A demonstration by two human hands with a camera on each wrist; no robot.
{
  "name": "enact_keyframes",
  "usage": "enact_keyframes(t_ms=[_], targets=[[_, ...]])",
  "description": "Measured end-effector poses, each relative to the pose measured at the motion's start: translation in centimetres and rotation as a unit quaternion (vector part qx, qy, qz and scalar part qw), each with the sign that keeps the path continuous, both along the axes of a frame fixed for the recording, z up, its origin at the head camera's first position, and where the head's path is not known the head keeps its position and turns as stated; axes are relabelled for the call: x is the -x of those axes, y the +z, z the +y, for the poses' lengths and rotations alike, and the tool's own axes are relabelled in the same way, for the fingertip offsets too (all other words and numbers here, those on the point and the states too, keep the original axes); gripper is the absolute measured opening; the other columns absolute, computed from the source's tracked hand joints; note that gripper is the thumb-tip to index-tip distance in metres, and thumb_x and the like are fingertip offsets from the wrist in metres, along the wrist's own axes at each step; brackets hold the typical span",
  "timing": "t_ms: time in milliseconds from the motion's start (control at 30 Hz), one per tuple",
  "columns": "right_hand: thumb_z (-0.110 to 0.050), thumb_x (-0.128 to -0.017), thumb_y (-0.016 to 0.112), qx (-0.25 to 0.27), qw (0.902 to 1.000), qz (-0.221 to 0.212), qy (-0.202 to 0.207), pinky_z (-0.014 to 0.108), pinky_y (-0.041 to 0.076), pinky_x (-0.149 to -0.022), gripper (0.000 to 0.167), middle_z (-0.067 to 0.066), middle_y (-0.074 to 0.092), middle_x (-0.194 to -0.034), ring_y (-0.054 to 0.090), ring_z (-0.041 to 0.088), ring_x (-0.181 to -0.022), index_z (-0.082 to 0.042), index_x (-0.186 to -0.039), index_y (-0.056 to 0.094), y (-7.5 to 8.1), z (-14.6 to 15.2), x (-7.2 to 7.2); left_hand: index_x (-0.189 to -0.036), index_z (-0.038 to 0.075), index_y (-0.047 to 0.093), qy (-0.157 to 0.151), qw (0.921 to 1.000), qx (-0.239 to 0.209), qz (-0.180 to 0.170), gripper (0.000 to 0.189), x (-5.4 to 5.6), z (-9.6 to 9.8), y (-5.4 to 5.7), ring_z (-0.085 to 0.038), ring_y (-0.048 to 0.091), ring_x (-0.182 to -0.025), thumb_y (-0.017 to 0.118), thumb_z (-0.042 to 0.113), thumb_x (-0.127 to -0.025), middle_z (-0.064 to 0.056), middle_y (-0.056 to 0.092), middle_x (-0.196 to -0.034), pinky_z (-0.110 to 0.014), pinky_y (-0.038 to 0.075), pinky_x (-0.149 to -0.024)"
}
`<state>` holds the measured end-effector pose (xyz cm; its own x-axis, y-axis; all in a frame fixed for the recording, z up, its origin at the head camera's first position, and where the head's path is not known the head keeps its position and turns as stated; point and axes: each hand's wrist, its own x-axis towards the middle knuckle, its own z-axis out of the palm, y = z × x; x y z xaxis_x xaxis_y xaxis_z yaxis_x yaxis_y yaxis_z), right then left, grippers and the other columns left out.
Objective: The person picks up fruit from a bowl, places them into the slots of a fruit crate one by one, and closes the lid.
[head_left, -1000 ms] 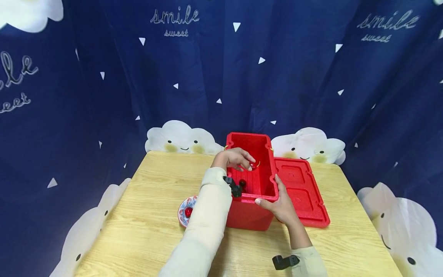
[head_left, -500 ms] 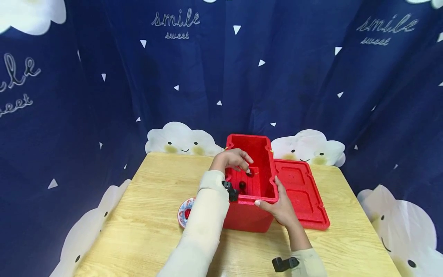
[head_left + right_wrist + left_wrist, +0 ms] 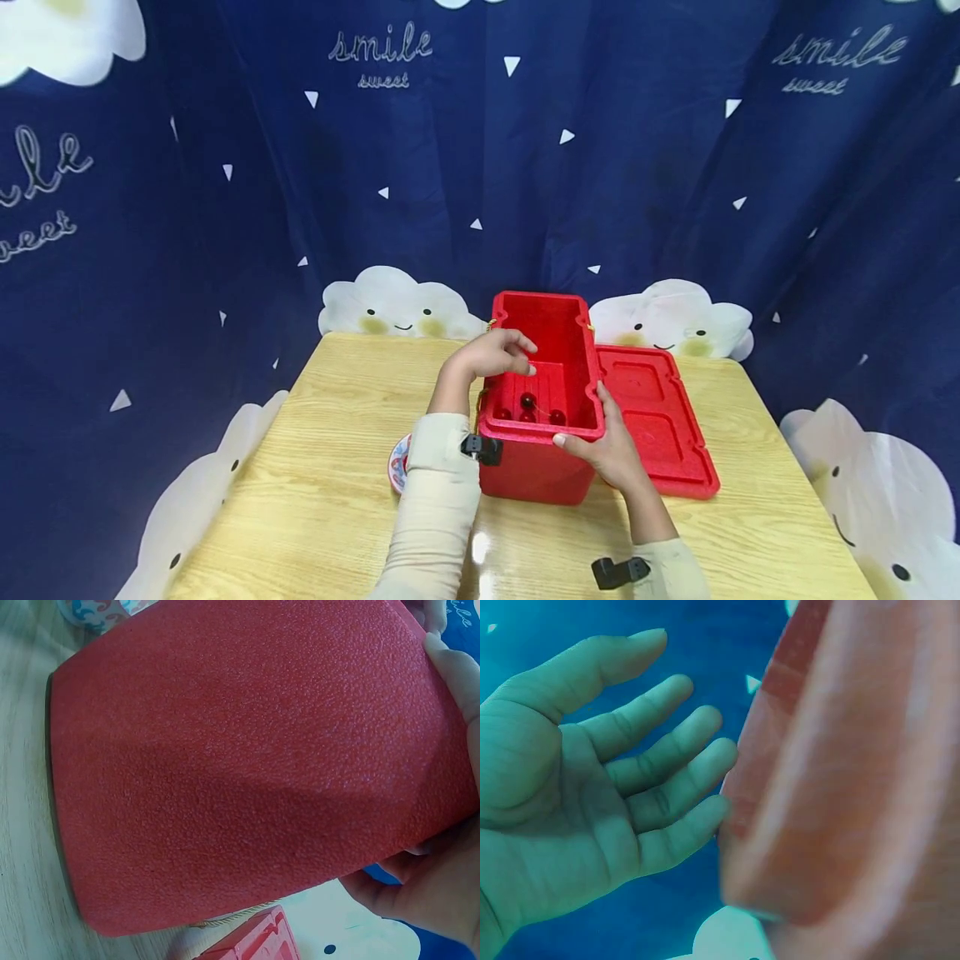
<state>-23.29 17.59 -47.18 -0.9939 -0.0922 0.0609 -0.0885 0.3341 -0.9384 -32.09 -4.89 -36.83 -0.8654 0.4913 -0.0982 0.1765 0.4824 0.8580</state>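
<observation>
A red foam box (image 3: 536, 471) stands uncovered on the table. Several dark red cherries (image 3: 528, 401) lie on its floor toward the near end; a thin stem shows by one. Over the box's left side hovers my left hand (image 3: 491, 354), holding nothing. The left wrist view shows that hand's fingers (image 3: 679, 761) spread and slightly bent beside the red wall. My right hand (image 3: 615, 446) grips the box's near right corner, thumb on the front rim and fingers along the right side. A patterned bowl (image 3: 396, 479) sits left of the box, partly covered by my left sleeve.
The red lid (image 3: 660, 417) lies on the wooden table (image 3: 330, 417) right of the box. A dark blue curtain (image 3: 450, 167) with white clouds hangs behind and around the table.
My left hand has let go of a cherry, which dropped into the box, and has drawn back to the left. The right hand keeps its grip on the corner.
</observation>
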Motion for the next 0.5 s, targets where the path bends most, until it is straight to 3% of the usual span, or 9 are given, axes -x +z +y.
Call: enact_keyframes(t_ms=[133,333,500], targets=[[-0.034,-0.067,0.082,-0.004,1.0,-0.005,-0.003,0.045,0.048,-0.083,0.113,0.012,0.025,-0.144,0.034,0.034,-0.123,-0.017,-0.149,0.007,0.0,0.0,0.1,-0.111,0.007,0.06,0.044,0.9975,-0.045,0.032,0.035,-1.8,-0.4,-0.8,-0.019,0.056,-0.09,0.071,0.013,-0.079,-0.008,0.06,-0.1,-0.034,0.05,-0.074],[-0.033,-0.067,0.083,0.005,1.0,-0.003,-0.002,0.045,0.049,-0.081,0.113,0.012,0.025,-0.144,0.034,0.034,-0.124,-0.018,-0.149,0.007,-0.1,0.0,0.1,-0.115,0.006,0.06,0.1,0.9839,-0.118,0.089,0.038,-4.2,-1.0,-1.8,-0.026,0.055,-0.097,0.07,0.012,-0.079,-0.007,0.06,-0.106,-0.034,0.047,-0.078],[-0.033,-0.067,0.082,0.004,1.0,0.003,-0.003,0.045,0.049,-0.081,0.112,0.012,0.026,-0.144,0.035,0.034,-0.123,-0.017,-0.149,0.007,-0.1,0.0,0.1,-0.115,0.006,0.06,0.125,0.9765,-0.137,0.11,0.037,-5.4,-1.5,-2.7,-0.028,0.055,-0.098,0.07,0.012,-0.08,-0.006,0.06,-0.108,-0.035,0.047,-0.079]])
